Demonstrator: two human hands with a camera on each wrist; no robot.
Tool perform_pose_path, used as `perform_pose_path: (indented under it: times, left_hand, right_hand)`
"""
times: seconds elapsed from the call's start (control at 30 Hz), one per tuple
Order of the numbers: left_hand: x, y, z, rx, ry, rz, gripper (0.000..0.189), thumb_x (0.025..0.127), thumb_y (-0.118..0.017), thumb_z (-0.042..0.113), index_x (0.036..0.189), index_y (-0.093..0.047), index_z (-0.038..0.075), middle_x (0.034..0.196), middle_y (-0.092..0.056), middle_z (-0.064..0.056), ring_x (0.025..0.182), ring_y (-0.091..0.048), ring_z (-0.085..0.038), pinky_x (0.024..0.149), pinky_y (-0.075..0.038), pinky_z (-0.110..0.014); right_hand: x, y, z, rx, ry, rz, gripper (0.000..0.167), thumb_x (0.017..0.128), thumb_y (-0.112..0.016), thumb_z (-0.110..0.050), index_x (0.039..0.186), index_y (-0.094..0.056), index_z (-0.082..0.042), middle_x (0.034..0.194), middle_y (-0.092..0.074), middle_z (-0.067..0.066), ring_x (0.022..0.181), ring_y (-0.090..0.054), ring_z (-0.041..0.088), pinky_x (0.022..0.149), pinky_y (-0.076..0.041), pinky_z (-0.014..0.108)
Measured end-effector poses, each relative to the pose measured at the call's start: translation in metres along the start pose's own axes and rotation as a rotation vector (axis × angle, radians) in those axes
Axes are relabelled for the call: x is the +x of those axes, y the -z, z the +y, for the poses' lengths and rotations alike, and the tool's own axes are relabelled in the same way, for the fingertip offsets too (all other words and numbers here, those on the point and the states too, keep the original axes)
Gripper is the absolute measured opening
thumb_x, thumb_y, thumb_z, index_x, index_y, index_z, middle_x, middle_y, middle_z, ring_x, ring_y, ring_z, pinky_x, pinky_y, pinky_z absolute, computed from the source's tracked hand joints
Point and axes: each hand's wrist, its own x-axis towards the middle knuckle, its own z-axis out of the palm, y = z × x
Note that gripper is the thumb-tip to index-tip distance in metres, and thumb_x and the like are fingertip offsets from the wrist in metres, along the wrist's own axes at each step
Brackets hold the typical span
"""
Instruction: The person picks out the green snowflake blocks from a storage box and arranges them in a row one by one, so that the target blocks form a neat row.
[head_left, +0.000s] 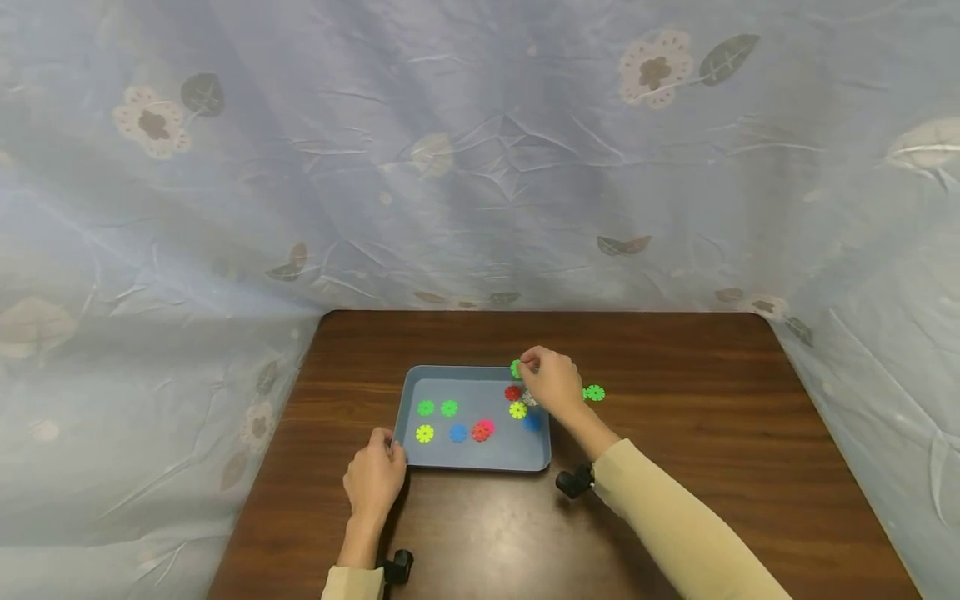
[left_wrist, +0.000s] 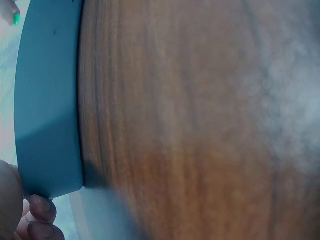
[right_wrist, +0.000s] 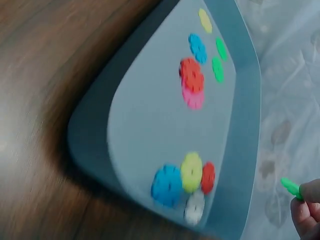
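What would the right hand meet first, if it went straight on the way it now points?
Probably the patterned cloth behind the table; the right hand seems above the tray's far rim, though height is unclear.

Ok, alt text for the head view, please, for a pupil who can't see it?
A person's right hand pinches a green notched disc near the far edge of a grey-blue tray; the left hand holds the tray's near left corner. Colourful discs lie in the tray on a brown table, with another green disc to the tray's right.

I count 1 tray (head_left: 461,385), roughly 13 discs (head_left: 517,410).
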Motion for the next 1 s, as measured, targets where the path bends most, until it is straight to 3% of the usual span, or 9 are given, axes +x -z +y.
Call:
perform_pose_path:
  times: [0.23, 0.63, 0.83, 1.0]
  left_hand:
    - [0.002, 0.0, -0.003, 0.0, -0.014, 0.001, 0.022, 0.097, -0.061, 0.016, 0.112, -0.068, 0.001, 0.056, -0.049, 0.003, 0.045, -0.043, -0.017, 0.041, -0.033, -0.034]
    - [0.001, 0.003, -0.001, 0.014, 0.012, 0.003, 0.022, 0.097, -0.06, 0.018, 0.112, -0.068, 0.003, 0.058, -0.049, 0.002, 0.048, -0.045, -0.019, 0.044, -0.034, -0.036]
    - [0.0, 0.002, 0.0, 0.017, 0.006, 0.005, 0.021, 0.098, -0.06, 0.018, 0.11, -0.068, 0.004, 0.059, -0.051, 0.001, 0.049, -0.048, -0.021, 0.044, -0.036, -0.037]
    - [-0.002, 0.0, 0.002, 0.013, -0.001, 0.006, 0.02, 0.097, -0.061, 0.018, 0.109, -0.068, 0.004, 0.059, -0.053, 0.001, 0.049, -0.049, -0.022, 0.044, -0.037, -0.038]
  right_hand:
    - [-0.002, 0.022, 0.029, -0.014, -0.056, 0.044, 0.019, 0.097, -0.071, -0.027, 0.104, -0.075, -0.01, 0.087, -0.072, 0.002, 0.061, -0.057, 0.016, 0.055, -0.046, 0.034]
    - [-0.016, 0.053, 0.087, 0.003, -0.132, 0.106, 0.02, 0.097, -0.068, -0.023, 0.104, -0.075, -0.005, 0.089, -0.074, 0.007, 0.057, -0.057, 0.017, 0.048, -0.042, 0.032]
    - [-0.026, 0.062, 0.116, -0.039, -0.198, 0.119, 0.02, 0.098, -0.068, -0.024, 0.105, -0.075, -0.006, 0.09, -0.074, 0.006, 0.071, -0.065, 0.022, 0.062, -0.049, 0.039]
    - [-0.033, 0.068, 0.134, -0.05, -0.255, 0.1, 0.021, 0.099, -0.067, -0.023, 0.106, -0.074, -0.005, 0.092, -0.073, 0.008, 0.074, -0.067, 0.024, 0.063, -0.05, 0.04]
